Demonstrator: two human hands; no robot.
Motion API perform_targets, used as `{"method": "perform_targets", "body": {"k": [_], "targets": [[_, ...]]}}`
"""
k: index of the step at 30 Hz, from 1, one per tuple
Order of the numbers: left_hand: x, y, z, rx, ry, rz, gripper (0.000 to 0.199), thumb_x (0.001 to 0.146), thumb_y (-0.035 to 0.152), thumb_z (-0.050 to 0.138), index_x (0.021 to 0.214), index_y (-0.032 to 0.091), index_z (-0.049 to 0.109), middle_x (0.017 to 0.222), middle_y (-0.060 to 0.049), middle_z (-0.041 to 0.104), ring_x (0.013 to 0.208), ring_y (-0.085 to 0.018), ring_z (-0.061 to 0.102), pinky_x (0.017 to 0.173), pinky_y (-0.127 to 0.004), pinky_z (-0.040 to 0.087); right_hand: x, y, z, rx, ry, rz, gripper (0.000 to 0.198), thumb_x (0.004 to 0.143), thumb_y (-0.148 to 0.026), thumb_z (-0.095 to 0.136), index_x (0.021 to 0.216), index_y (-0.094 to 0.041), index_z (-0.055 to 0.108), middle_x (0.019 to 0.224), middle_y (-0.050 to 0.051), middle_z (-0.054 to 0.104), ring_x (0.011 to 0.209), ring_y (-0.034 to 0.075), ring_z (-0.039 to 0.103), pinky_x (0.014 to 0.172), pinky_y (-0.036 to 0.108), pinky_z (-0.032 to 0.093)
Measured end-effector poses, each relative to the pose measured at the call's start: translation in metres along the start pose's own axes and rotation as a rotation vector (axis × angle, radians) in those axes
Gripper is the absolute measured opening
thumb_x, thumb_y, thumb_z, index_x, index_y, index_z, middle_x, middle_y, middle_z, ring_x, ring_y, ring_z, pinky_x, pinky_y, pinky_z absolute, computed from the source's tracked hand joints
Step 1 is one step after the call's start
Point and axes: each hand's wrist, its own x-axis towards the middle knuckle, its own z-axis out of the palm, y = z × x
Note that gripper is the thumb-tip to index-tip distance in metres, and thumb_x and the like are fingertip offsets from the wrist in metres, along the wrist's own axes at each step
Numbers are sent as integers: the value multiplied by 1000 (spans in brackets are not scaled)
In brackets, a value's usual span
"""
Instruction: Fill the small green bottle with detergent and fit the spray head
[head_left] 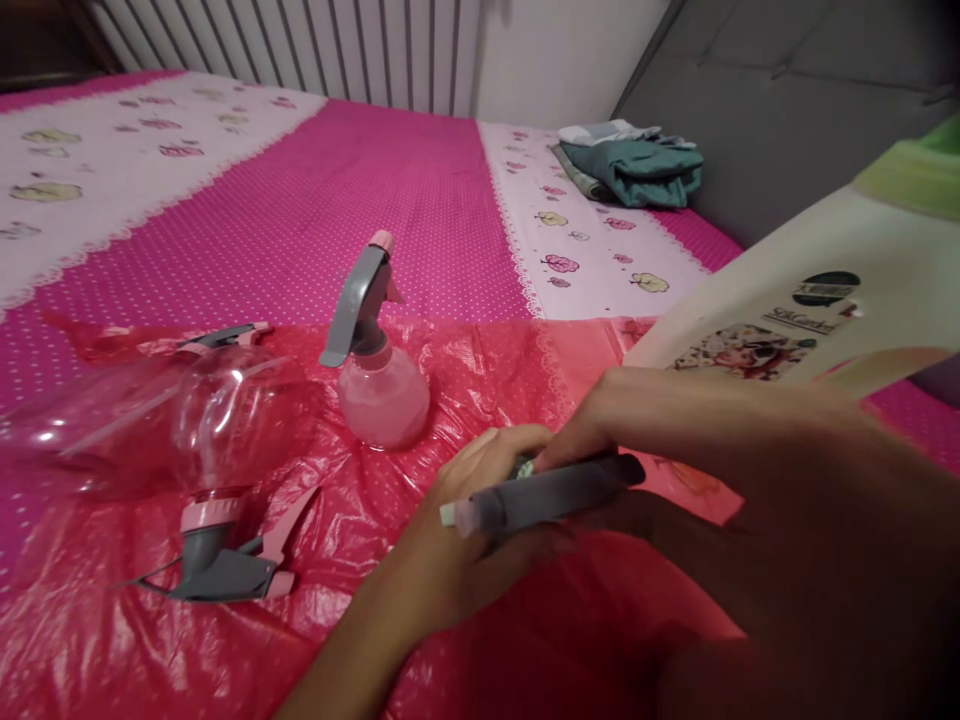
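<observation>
In the lower middle my two hands meet around a grey spray head (551,497) with a pale nozzle tip, seen from above. My left hand (469,530) is closed beneath it, around what appears to be the spray bottle's body, which my fingers hide. From the right, my right hand (720,470) pinches at the collar under the spray head. A small round spray bottle (384,400) with milky pink contents and a grey-and-pink top stands upright just beyond. To the left lies a clear empty spray bottle (225,420), its grey-and-pink sprayer pointing toward me.
Red plastic sheeting (315,640) covers the near part of a pink patterned bedspread (390,190). A large white bottle (795,290) with a green cap leans at the right. Another clear bottle (97,430) lies at far left. Folded cloths (637,165) rest near the grey headboard (810,90).
</observation>
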Motion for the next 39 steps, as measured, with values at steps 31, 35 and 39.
{"method": "perform_targets", "body": {"k": [31,35,39], "targets": [[-5,-10,3,29,-27,93,24,107,36,52,121,22,66,116,-8,73,108,-29,71,91,-41,57,7,10,-4,-25,1,34,7,90,-20,63,86,-25,66,79,-8,63,64,8,52,51,25,28],[-4,-12,5,-33,11,123,26,100,34,66,124,24,65,128,-8,68,113,-29,67,96,-42,53,4,2,1,-76,35,15,10,92,-28,64,84,-23,62,73,-4,60,56,12,45,48,27,21],[-1,-10,5,9,5,129,18,105,30,58,118,24,69,120,-6,74,107,-27,68,93,-40,50,-1,0,9,-190,104,-10,21,91,-35,70,82,-22,56,65,1,55,50,18,39,50,31,9]]}}
